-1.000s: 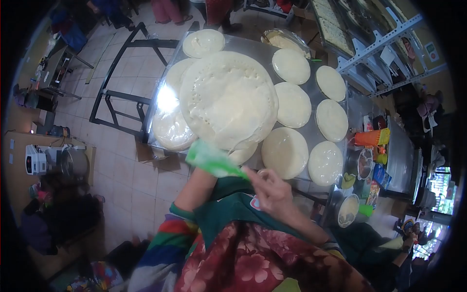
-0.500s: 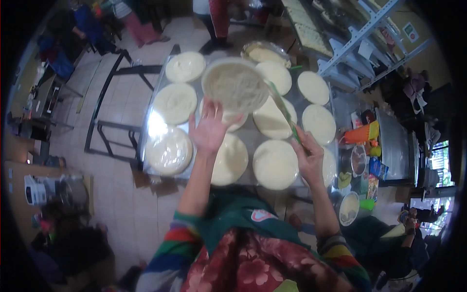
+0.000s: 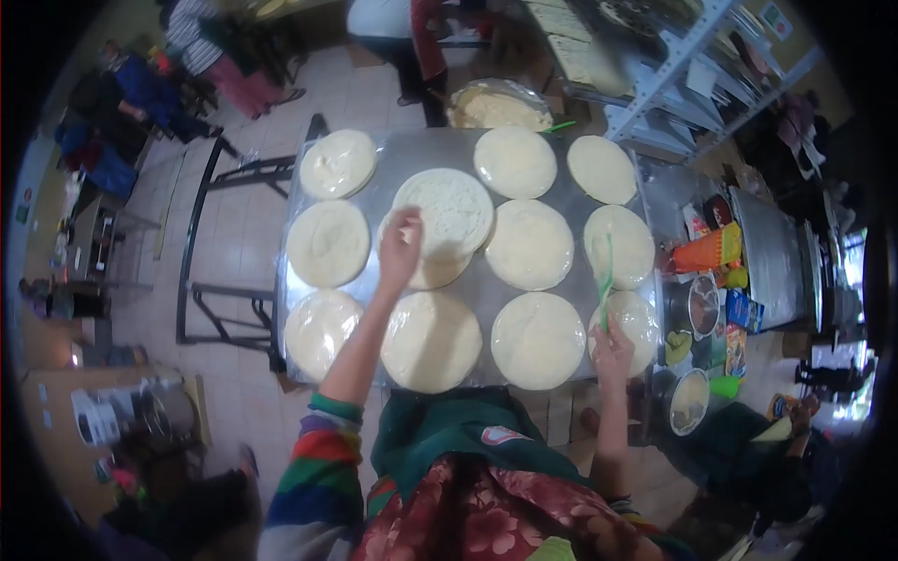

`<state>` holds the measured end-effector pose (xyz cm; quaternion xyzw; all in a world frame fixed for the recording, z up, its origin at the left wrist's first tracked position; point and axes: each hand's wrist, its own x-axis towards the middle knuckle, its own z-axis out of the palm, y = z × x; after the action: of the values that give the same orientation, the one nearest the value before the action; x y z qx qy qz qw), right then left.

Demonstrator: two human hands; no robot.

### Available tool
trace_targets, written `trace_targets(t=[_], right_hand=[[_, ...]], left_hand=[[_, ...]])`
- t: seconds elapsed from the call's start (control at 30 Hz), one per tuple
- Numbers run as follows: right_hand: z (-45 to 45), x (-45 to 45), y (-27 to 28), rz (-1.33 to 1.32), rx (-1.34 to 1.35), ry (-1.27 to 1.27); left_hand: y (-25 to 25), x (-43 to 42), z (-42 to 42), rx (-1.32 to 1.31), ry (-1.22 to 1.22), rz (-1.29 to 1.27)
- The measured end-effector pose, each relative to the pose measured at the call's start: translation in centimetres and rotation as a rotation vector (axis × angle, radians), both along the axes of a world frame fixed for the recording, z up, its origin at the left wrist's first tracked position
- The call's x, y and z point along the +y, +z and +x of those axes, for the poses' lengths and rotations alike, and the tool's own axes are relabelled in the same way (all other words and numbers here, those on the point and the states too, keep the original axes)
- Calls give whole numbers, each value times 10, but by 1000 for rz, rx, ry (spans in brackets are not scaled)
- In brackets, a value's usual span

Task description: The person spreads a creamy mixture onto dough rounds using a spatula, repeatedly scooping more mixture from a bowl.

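The person's right hand (image 3: 614,352) grips a green spatula (image 3: 609,266) pointing away from it. Curled at the edge of a pale disc (image 3: 456,213), the left hand (image 3: 401,245) may be gripping; I can't tell.

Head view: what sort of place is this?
Most likely a bakery or food workshop: pale, dough-like rounds lie in rows on a metal-topped table, and a metal rack stands near its far right corner.
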<state>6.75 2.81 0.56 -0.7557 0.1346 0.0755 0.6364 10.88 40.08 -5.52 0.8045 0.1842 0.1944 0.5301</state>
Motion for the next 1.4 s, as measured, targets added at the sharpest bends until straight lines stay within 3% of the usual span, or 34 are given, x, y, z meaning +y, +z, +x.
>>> trace_targets(t=[0.07,0.1,0.13,0.2,0.27,0.4,0.57,0.87,0.93,0.97,1.0,1.03,1.07,1.1,1.13,1.17,1.23,1.4], right_hand=[[-14,-14,-34,-8,34,-23],[-20,-22,-50,23,58,-69],[-27,-15,-38,-93,101,-91],[-52,-30,-82,-327,-136,7],[-69,-15,-89,-33,-132,-208],[-94,-24,-95,-70,-71,-185],[-116,-26,-99,-161,-154,-272],[-115,-27,-83,-139,82,-191],[-112,-29,-100,-143,-74,-215],[-114,-24,-108,-126,-132,-196],[-110,-25,-101,-58,-55,-184],[-104,-28,-94,-102,3,-165],[-101,-32,-92,-190,-212,-124],[-93,-30,-67,-266,-103,-104],[-103,-33,-83,-156,32,-121],[-101,-30,-79,-144,3,-136],[-102,-35,-79,-131,25,-148],[-105,-42,-85,-93,93,-147]], left_hand=[[-28,-28,14,-46,-159,390],[-32,-40,23,-59,-170,447],[-38,-49,29,-85,-203,493],[-51,-64,44,-31,-272,441],[-76,-59,65,49,-350,514],[-71,-83,89,376,-256,803],[-65,-90,84,427,-220,911],[-40,-90,91,454,-281,776],[-49,-78,95,390,-349,765],[-93,-58,107,250,-372,894],[-67,-66,104,318,-420,897],[-91,-57,107,247,-370,834],[-75,-63,105,308,-358,809],[-82,-60,106,243,-324,800],[-60,-61,89,181,-298,749],[-64,-50,92,77,-322,620],[-35,-46,93,356,-177,434],[-17,-15,87,269,-144,144]])
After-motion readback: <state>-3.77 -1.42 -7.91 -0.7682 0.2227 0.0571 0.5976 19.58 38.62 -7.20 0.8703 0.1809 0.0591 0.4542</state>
